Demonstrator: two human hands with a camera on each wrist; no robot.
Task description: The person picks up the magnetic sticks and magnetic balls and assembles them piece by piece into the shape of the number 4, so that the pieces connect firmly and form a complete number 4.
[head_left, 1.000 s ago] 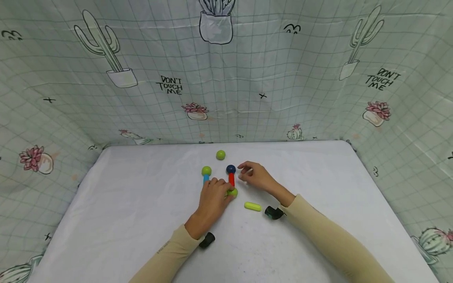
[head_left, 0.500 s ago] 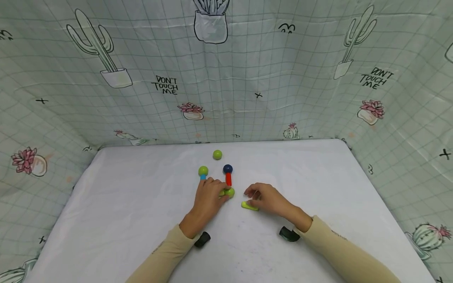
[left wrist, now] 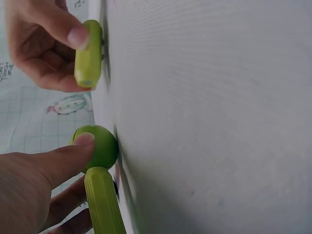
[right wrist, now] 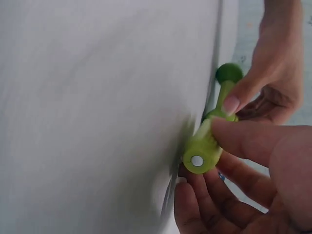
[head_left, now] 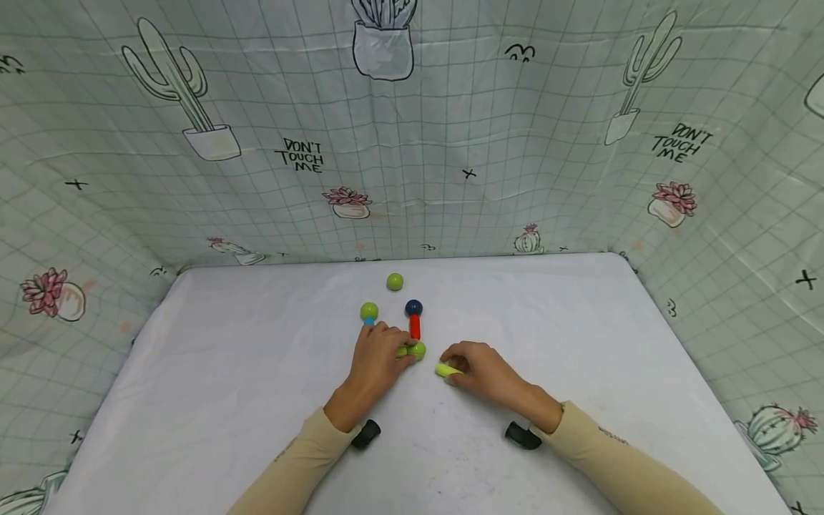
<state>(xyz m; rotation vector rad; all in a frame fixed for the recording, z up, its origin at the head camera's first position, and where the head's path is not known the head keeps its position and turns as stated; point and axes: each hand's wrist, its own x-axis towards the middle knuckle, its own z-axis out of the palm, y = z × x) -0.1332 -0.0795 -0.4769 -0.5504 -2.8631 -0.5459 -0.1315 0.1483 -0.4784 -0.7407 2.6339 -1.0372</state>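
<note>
My left hand (head_left: 375,361) pinches a green ball (left wrist: 103,151) with thumb and fingers, low at the white table. Joined to that ball is a ribbed yellow-green magnetic rod (left wrist: 104,202). From the same ball a red rod (head_left: 415,327) runs away from me to a dark blue ball (head_left: 414,307). Just beyond the left hand, another green ball (head_left: 369,310) tops a light blue rod (head_left: 368,322), mostly hidden by the fingers. To the right, my right hand (head_left: 492,373) pinches a second yellow-green rod (right wrist: 201,153), whose round end with a pale metal dot shows in the right wrist view.
A loose green ball (head_left: 395,282) lies near the back of the white table (head_left: 257,400). Black wrist cameras (head_left: 365,434) are worn at both cuffs. A printed cactus cloth (head_left: 438,129) hangs behind and around the table.
My right hand has come down toward me from beside the dark blue ball and taken hold of the loose yellow-green rod, shifting it slightly left. The left hand keeps its hold.
</note>
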